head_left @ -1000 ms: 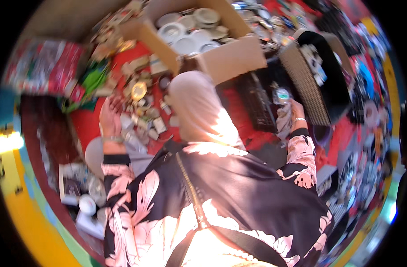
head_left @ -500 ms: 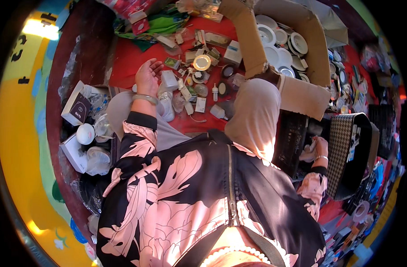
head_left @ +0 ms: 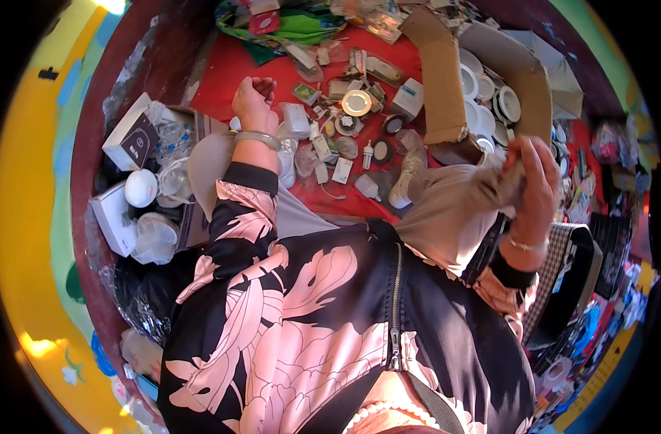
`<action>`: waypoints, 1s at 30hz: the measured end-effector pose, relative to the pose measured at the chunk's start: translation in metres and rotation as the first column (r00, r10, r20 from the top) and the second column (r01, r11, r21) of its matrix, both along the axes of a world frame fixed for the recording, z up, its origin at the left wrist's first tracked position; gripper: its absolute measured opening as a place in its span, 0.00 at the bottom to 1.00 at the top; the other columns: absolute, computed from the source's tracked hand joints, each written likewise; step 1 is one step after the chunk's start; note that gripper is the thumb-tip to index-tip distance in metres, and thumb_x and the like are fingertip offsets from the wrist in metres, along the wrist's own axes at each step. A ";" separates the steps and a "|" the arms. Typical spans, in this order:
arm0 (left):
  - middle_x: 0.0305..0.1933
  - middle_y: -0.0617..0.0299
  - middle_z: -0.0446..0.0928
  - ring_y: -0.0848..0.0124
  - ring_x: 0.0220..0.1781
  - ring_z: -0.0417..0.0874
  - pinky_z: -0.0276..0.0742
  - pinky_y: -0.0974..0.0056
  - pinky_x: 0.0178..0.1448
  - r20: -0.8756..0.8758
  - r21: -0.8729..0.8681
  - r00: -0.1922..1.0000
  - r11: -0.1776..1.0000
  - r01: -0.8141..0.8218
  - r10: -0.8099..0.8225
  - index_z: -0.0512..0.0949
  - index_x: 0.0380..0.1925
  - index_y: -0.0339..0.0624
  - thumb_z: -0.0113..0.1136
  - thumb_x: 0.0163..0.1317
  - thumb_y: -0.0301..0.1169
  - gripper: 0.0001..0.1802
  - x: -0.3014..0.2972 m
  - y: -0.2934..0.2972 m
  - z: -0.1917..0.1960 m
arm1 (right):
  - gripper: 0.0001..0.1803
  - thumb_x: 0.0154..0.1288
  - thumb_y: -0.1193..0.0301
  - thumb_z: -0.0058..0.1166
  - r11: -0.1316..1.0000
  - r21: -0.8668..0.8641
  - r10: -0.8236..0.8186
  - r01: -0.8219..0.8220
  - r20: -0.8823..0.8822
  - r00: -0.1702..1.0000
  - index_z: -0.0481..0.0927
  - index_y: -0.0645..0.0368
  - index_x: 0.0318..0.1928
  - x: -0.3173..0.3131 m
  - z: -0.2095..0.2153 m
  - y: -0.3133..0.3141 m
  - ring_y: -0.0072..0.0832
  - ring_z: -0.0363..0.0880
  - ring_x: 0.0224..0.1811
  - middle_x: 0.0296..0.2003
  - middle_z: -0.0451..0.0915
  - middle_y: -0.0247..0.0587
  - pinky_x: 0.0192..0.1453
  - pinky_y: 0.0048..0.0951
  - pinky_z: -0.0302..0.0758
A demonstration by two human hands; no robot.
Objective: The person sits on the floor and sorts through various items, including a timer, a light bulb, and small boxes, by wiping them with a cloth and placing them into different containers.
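Sunlit yellow wall (head_left: 19, 217) beside red cloth (head_left: 222, 65).

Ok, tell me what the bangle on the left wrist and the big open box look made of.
Bangle: a pale, milky green ring, smooth and glossy, so it looks like jade or glass; plastic can't be ruled out. Box: plain brown cardboard, matte, with creased flaps and a raw cut edge.

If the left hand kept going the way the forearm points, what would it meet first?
Probably bare red cloth first: the loosely curled left hand points up-picture, with the green bag further on. Its height above the cloth is unclear.
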State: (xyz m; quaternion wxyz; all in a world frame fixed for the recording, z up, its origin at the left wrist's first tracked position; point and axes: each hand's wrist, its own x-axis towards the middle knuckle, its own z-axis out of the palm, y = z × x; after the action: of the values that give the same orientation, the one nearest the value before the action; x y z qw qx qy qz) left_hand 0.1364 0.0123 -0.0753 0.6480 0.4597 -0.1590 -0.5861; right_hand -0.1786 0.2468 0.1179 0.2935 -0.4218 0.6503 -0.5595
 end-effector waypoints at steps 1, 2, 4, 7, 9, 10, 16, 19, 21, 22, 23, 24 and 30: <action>0.26 0.59 0.78 0.68 0.29 0.80 0.71 0.66 0.34 -0.004 0.012 0.999 0.999 -0.039 0.039 0.71 0.26 0.43 0.46 0.61 0.35 0.10 0.003 -0.001 0.001 | 0.11 0.66 0.70 0.48 0.999 -0.038 0.023 -0.019 0.108 0.994 0.78 0.66 0.33 0.008 -0.002 -0.021 0.17 0.69 0.25 0.23 0.73 0.31 0.30 0.17 0.63; 0.26 0.59 0.78 0.68 0.29 0.79 0.72 0.66 0.34 -0.004 0.020 0.997 0.997 -0.078 0.078 0.71 0.25 0.43 0.46 0.61 0.34 0.09 0.004 -0.001 0.004 | 0.11 0.66 0.69 0.48 0.995 -0.082 0.063 -0.050 0.171 0.983 0.77 0.66 0.33 0.014 -0.010 -0.041 0.18 0.70 0.25 0.24 0.73 0.32 0.30 0.18 0.65; 0.25 0.59 0.76 0.68 0.28 0.78 0.72 0.67 0.34 0.015 0.028 0.988 0.988 -0.153 0.153 0.70 0.25 0.42 0.46 0.60 0.33 0.09 0.008 0.003 0.014 | 0.11 0.66 0.69 0.49 0.988 -0.138 0.123 -0.074 0.395 0.910 0.77 0.67 0.34 0.023 -0.030 -0.082 0.21 0.71 0.26 0.24 0.74 0.35 0.31 0.20 0.67; 0.26 0.59 0.76 0.68 0.28 0.78 0.71 0.68 0.33 0.044 0.036 0.979 0.979 -0.200 0.199 0.70 0.25 0.42 0.46 0.59 0.32 0.08 0.028 -0.002 0.000 | 0.11 0.65 0.68 0.49 0.989 -0.137 0.142 -0.061 0.733 0.665 0.75 0.67 0.35 0.028 -0.060 -0.132 0.24 0.72 0.26 0.24 0.74 0.37 0.32 0.22 0.70; 0.24 0.59 0.76 0.69 0.26 0.77 0.69 0.69 0.31 0.071 0.043 0.974 0.975 -0.219 0.216 0.71 0.24 0.42 0.45 0.59 0.32 0.09 0.027 -0.003 -0.006 | 0.11 0.65 0.68 0.49 0.990 -0.133 0.139 -0.051 0.829 0.541 0.74 0.66 0.36 0.022 -0.079 -0.154 0.25 0.72 0.26 0.24 0.74 0.38 0.33 0.23 0.71; 0.23 0.59 0.75 0.70 0.25 0.76 0.69 0.69 0.29 0.085 0.045 0.970 0.972 -0.231 0.227 0.71 0.24 0.42 0.44 0.59 0.33 0.10 0.026 -0.004 -0.008 | 0.11 0.65 0.69 0.49 0.990 -0.132 0.137 -0.044 0.856 0.499 0.73 0.66 0.37 0.020 -0.087 -0.163 0.26 0.72 0.26 0.25 0.74 0.38 0.32 0.23 0.70; 0.18 0.62 0.73 0.73 0.18 0.69 0.62 0.66 0.22 0.334 0.151 0.942 0.989 -0.014 -0.038 0.72 0.14 0.43 0.42 0.56 0.31 0.14 -0.001 0.006 -0.083 | 0.08 0.64 0.70 0.50 1.000 -0.017 0.019 -0.009 0.894 0.448 0.74 0.64 0.35 0.011 -0.120 -0.172 0.27 0.72 0.28 0.25 0.74 0.38 0.35 0.25 0.72; 0.25 0.52 0.78 0.58 0.27 0.78 0.71 0.56 0.32 0.821 0.479 0.183 0.827 0.295 -0.541 0.77 0.23 0.40 0.45 0.55 0.33 0.12 -0.011 0.032 -0.184 | 0.08 0.64 0.70 0.51 0.999 -0.043 0.041 -0.005 0.894 0.446 0.74 0.63 0.36 0.003 -0.114 -0.171 0.27 0.73 0.28 0.25 0.74 0.36 0.35 0.25 0.73; 0.34 0.45 0.78 0.51 0.36 0.80 0.74 0.53 0.41 0.827 0.553 -0.144 0.736 0.391 -0.544 0.79 0.34 0.39 0.47 0.55 0.35 0.14 -0.014 0.055 -0.255 | 0.08 0.64 0.69 0.51 0.997 -0.030 -0.004 0.068 0.891 0.453 0.74 0.62 0.36 -0.004 -0.105 -0.166 0.27 0.73 0.27 0.25 0.74 0.36 0.35 0.25 0.73; 0.39 0.44 0.78 0.48 0.41 0.79 0.73 0.51 0.46 0.822 0.513 0.017 0.751 0.415 -0.570 0.78 0.36 0.40 0.47 0.55 0.34 0.15 -0.021 0.068 -0.274 | 0.08 0.64 0.69 0.51 0.997 -0.042 0.008 0.063 0.886 0.463 0.73 0.61 0.36 -0.010 -0.103 -0.164 0.26 0.73 0.27 0.26 0.74 0.36 0.35 0.25 0.73; 0.40 0.43 0.78 0.48 0.42 0.79 0.73 0.51 0.47 0.835 0.492 0.058 0.788 0.371 -0.548 0.79 0.35 0.39 0.46 0.55 0.34 0.15 -0.023 0.074 -0.290 | 0.08 0.64 0.69 0.51 0.997 -0.060 0.036 0.037 0.886 0.461 0.73 0.61 0.37 -0.016 -0.104 -0.162 0.26 0.73 0.28 0.26 0.73 0.36 0.36 0.25 0.73; 0.41 0.43 0.78 0.48 0.44 0.78 0.72 0.51 0.48 0.847 0.470 0.092 0.819 0.330 -0.523 0.80 0.34 0.38 0.45 0.54 0.33 0.15 -0.026 0.076 -0.301 | 0.08 0.64 0.69 0.51 0.997 -0.080 0.062 0.019 0.887 0.458 0.73 0.61 0.37 -0.025 -0.105 -0.159 0.26 0.73 0.28 0.26 0.73 0.36 0.36 0.25 0.73; 0.43 0.41 0.77 0.50 0.49 0.78 0.72 0.53 0.53 0.594 0.779 -0.090 0.544 0.310 -0.800 0.79 0.41 0.35 0.47 0.56 0.36 0.19 -0.044 0.043 -0.262 | 0.08 0.65 0.69 0.49 0.994 -0.094 0.058 0.057 0.886 0.460 0.71 0.61 0.38 -0.028 -0.093 -0.153 0.24 0.70 0.27 0.25 0.71 0.36 0.34 0.24 0.71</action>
State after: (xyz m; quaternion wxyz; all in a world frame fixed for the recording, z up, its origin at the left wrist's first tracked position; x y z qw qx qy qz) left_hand 0.0925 0.0550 -0.3370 -0.0253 0.7102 -0.5690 -0.4137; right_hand -0.2066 0.0938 0.0247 0.5651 -0.0855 0.3710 -0.7319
